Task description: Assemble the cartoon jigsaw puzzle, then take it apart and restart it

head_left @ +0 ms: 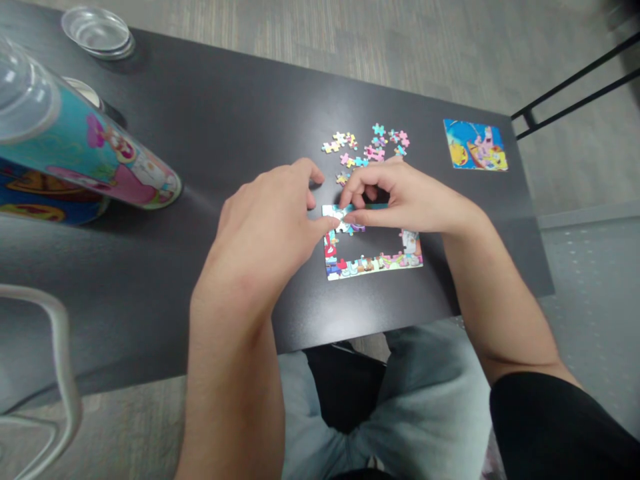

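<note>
A partly assembled jigsaw puzzle (367,265) lies on the dark table, its border joined around a bare middle. Several pieces reach inward at its upper left corner. My right hand (395,190) is over the top edge, with thumb and forefinger closed about a small puzzle piece (342,217) at that corner; the fingers partly cover it. My left hand (280,220) comes in from the left, thumb tip touching the same corner, its other fingers apart from the thumb. Loose puzzle pieces (374,152) are scattered just beyond my hands.
A blue cartoon picture card (477,145) lies near the table's right end. At left stand two cartoon-printed cylinders (120,160) with clear tops, and round clear lids (97,30) sit at the far edge. A white curved tube (63,360) is at lower left.
</note>
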Tool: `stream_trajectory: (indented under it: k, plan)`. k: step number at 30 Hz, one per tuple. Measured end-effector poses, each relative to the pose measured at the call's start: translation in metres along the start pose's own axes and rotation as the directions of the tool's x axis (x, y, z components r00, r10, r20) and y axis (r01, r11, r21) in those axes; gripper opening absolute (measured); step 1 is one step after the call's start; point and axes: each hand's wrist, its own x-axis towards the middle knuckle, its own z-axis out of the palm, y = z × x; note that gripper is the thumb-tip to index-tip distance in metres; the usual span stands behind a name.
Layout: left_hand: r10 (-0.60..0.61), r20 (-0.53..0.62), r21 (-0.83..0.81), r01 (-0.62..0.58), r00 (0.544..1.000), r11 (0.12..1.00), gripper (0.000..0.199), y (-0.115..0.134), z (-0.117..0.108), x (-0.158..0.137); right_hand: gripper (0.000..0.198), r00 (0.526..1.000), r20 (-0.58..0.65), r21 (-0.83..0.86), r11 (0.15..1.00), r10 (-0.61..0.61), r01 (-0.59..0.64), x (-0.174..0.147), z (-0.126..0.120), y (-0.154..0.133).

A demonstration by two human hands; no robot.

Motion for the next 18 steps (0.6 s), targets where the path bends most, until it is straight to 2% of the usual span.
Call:
stream_trajectory:
  k: [5, 10, 18]
  plan:
    - [0.013, -0.001, 0.023, -0.013, 1.0, 1.0, 0.054, -0.0018, 0.0024, 0.0002, 0.026, 1.0, -0.004, 0.001, 1.0, -0.005, 0.005, 0.0006, -0.0005, 0.0014]
    - [0.051, -0.049, -0.007, -0.052, 0.997, 0.999, 0.049, -0.0064, 0.0067, 0.0022, 0.028, 1.0, 0.009, -0.014, 1.0, 0.001, -0.001, 0.0011, -0.0006, 0.0015]
    - [0.013, -0.018, 0.0, -0.013, 1.0, 1.0, 0.054, -0.0028, 0.0054, 0.0016, 0.025, 1.0, -0.005, -0.008, 1.0, -0.016, 0.016, 0.0014, -0.0015, 0.0023]
